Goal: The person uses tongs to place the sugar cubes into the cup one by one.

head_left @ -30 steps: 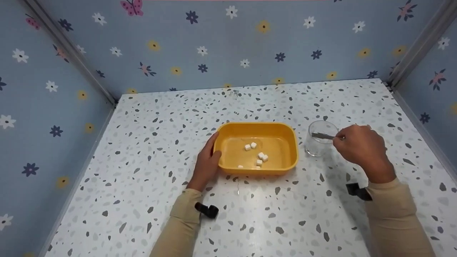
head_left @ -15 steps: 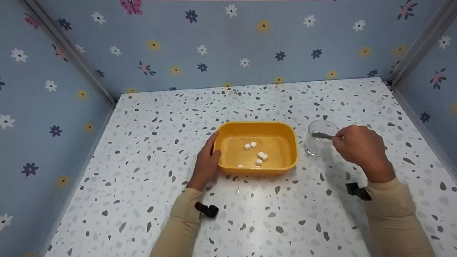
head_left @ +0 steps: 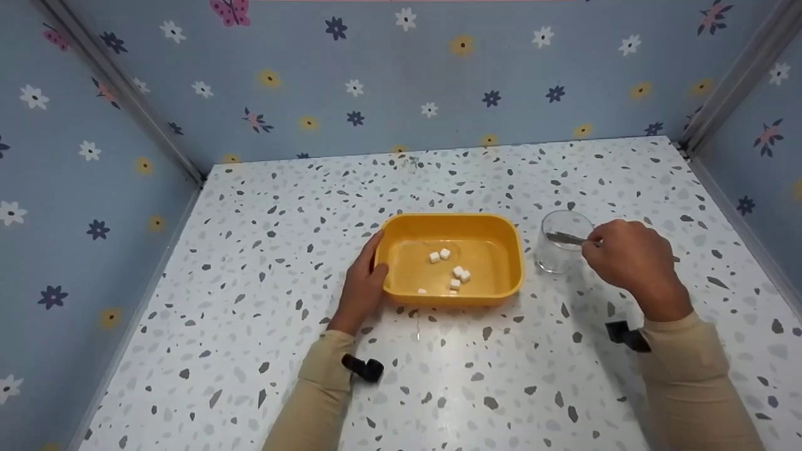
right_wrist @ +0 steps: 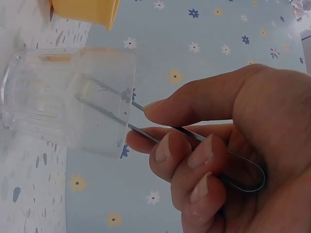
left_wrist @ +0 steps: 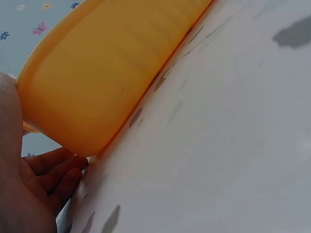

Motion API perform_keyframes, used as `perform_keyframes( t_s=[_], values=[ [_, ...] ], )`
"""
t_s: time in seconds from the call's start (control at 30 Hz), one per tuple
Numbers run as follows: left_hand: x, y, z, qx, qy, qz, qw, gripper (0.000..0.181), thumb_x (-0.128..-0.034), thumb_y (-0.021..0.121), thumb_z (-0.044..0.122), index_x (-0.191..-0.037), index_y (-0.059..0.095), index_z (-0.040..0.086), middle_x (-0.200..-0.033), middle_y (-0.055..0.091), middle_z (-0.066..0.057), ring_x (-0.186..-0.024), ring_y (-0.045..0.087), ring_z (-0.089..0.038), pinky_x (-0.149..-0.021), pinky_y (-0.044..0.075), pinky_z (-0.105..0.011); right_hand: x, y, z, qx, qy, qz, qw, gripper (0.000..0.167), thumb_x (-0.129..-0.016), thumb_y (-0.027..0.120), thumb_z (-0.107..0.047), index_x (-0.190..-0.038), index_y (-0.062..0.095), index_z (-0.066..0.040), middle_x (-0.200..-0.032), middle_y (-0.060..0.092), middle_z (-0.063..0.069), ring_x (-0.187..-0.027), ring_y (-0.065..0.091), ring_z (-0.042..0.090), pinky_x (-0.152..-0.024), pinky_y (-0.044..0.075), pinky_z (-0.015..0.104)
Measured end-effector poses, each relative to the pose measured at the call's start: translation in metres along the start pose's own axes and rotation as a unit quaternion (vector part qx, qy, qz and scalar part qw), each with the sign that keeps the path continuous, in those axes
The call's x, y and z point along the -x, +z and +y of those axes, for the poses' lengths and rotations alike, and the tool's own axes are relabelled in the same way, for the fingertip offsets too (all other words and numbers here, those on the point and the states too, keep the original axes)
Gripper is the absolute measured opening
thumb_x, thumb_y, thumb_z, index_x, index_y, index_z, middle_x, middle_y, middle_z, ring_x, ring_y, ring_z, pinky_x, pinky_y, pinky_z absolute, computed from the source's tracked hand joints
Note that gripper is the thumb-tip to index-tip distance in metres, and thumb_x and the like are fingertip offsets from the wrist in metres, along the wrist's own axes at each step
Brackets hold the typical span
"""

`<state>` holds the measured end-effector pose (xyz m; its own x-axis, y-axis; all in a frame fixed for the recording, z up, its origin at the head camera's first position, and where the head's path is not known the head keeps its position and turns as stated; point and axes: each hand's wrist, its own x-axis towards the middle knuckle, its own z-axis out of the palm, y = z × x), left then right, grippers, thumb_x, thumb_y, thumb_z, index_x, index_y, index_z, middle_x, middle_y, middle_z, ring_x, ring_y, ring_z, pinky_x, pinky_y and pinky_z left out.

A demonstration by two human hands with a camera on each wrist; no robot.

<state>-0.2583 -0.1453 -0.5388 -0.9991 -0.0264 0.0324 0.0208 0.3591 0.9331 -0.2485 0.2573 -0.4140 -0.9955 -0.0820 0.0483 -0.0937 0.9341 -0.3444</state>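
Observation:
In the head view, my left hand (head_left: 360,288) grips the left end of a yellow plastic tub (head_left: 451,300), thumb near its front corner and fingers along the outer wall. Several small white cubes (head_left: 455,284) lie on the tub's floor. To the right of the tub stands a clear drinking glass (head_left: 554,258). My right hand (head_left: 633,260) pinches metal tweezers (head_left: 567,238) between thumb and fingers. The right wrist view shows both tips inside the glass, slightly apart, with nothing visible between them. Their bent end sits within the palm.
The white speckled tabletop (head_left: 282,250) runs back to a blue flower-patterned wall (head_left: 426,69). Similar panels rise at the left and right sides. A black wrist strap (head_left: 363,368) is on each sleeve.
Hardly anything differs. The tweezers and right hand shift very slightly; the tub, white cubes, glass and left hand stay in place.

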Motion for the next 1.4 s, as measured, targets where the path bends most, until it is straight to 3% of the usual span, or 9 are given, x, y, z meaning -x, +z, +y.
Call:
perform_keyframes(
  t_s=[0.1, 0.33, 0.5, 0.67, 0.87, 1.03, 1.17, 1.27, 1.4],
  values=[
    [0.000, 0.000, 0.000, 0.002, 0.001, -0.002, 1.0000, 0.062, -0.0981, 0.046, 0.019, -0.156, 0.034, 0.036, -0.156, 0.038, 0.012, -0.131, 0.046, -0.010, -0.111, 0.036, -0.036, 0.001, 0.000, 0.000, -0.002, 0.002, -0.001, 1.0000, 0.032, -0.086, 0.051, -0.013, -0.098, 0.079, -0.004, -0.091, 0.073, 0.015, -0.055, 0.053, 0.023, -0.042, 0.036, 0.037],
    [0.000, 0.000, 0.000, 0.006, 0.002, 0.001, 1.0000, 0.062, -0.0974, 0.046, 0.018, -0.156, 0.035, 0.035, -0.156, 0.038, 0.012, -0.132, 0.045, -0.009, -0.112, 0.035, -0.035, 0.002, -0.003, 0.000, -0.011, 0.009, -0.013, 0.9998, 0.029, -0.087, 0.049, -0.015, -0.091, 0.077, -0.005, -0.068, 0.063, 0.004, -0.052, 0.048, 0.023, -0.041, 0.033, 0.036],
    [0.000, 0.000, 0.000, 0.009, 0.008, 0.001, 0.9999, 0.063, -0.0963, 0.045, 0.017, -0.156, 0.036, 0.033, -0.156, 0.038, 0.013, -0.135, 0.041, -0.007, -0.113, 0.033, -0.034, 0.004, -0.007, -0.001, -0.010, 0.017, -0.019, 0.9996, 0.033, -0.087, 0.051, -0.018, -0.104, 0.074, -0.002, -0.083, 0.070, 0.015, -0.055, 0.051, 0.023, -0.042, 0.035, 0.036],
    [0.000, 0.000, 0.001, 0.002, 0.010, 0.002, 0.9999, 0.062, -0.0962, 0.045, 0.018, -0.156, 0.035, 0.032, -0.156, 0.037, 0.012, -0.136, 0.040, -0.007, -0.114, 0.032, -0.034, 0.007, -0.013, -0.003, -0.027, 0.026, 0.000, 0.9993, 0.041, -0.089, 0.054, -0.020, -0.121, 0.068, 0.002, -0.104, 0.072, 0.022, -0.058, 0.058, 0.024, -0.043, 0.039, 0.037],
    [0.000, 0.000, 0.001, -0.003, 0.003, 0.001, 1.0000, 0.063, -0.0961, 0.045, 0.020, -0.156, 0.035, 0.034, -0.156, 0.037, 0.014, -0.135, 0.041, -0.006, -0.113, 0.032, -0.033, 0.011, -0.016, -0.005, -0.077, 0.005, 0.066, 0.9949, 0.035, -0.092, 0.064, -0.021, -0.117, 0.068, 0.004, -0.101, 0.072, 0.025, -0.078, 0.068, 0.033, -0.058, 0.046, 0.041],
    [0.001, -0.001, 0.001, -0.002, 0.004, -0.001, 1.0000, 0.063, -0.0962, 0.045, 0.019, -0.156, 0.034, 0.034, -0.156, 0.037, 0.013, -0.136, 0.040, -0.007, -0.113, 0.032, -0.033, 0.012, -0.017, -0.007, -0.118, 0.002, 0.088, 0.9891, 0.034, -0.093, 0.067, -0.025, -0.112, 0.068, 0.003, -0.099, 0.072, 0.025, -0.083, 0.069, 0.036, -0.066, 0.047, 0.043],
    [0.001, -0.001, 0.001, -0.004, 0.003, -0.002, 1.0000, 0.063, -0.0962, 0.045, 0.020, -0.156, 0.034, 0.034, -0.157, 0.037, 0.012, -0.137, 0.039, -0.008, -0.114, 0.031, -0.034, 0.013, -0.015, -0.011, -0.150, 0.003, 0.113, 0.9822, 0.032, -0.092, 0.072, -0.027, -0.109, 0.070, 0.000, -0.099, 0.073, 0.021, -0.083, 0.071, 0.027, -0.065, 0.049, 0.028],
    [0.001, -0.001, 0.002, -0.005, 0.000, 0.001, 1.0000, 0.063, -0.0959, 0.045, 0.021, -0.156, 0.034, 0.035, -0.156, 0.037, 0.013, -0.137, 0.040, -0.008, -0.114, 0.032, -0.034, 0.013, -0.013, -0.015, -0.185, -0.004, 0.144, 0.9721, 0.029, -0.089, 0.075, -0.024, -0.108, 0.073, -0.002, -0.099, 0.073, 0.019, -0.079, 0.069, 0.010, -0.062, 0.048, 0.015],
    [0.000, -0.001, 0.001, -0.007, 0.008, 0.004, 0.9999, 0.062, -0.0961, 0.045, 0.019, -0.156, 0.036, 0.033, -0.155, 0.039, 0.012, -0.133, 0.044, -0.009, -0.112, 0.034, -0.035, 0.013, -0.010, -0.020, -0.220, -0.024, 0.180, 0.9583, 0.029, -0.088, 0.077, -0.023, -0.107, 0.075, -0.002, -0.095, 0.072, 0.016, -0.071, 0.062, -0.002, -0.061, 0.047, 0.011]
  ],
)
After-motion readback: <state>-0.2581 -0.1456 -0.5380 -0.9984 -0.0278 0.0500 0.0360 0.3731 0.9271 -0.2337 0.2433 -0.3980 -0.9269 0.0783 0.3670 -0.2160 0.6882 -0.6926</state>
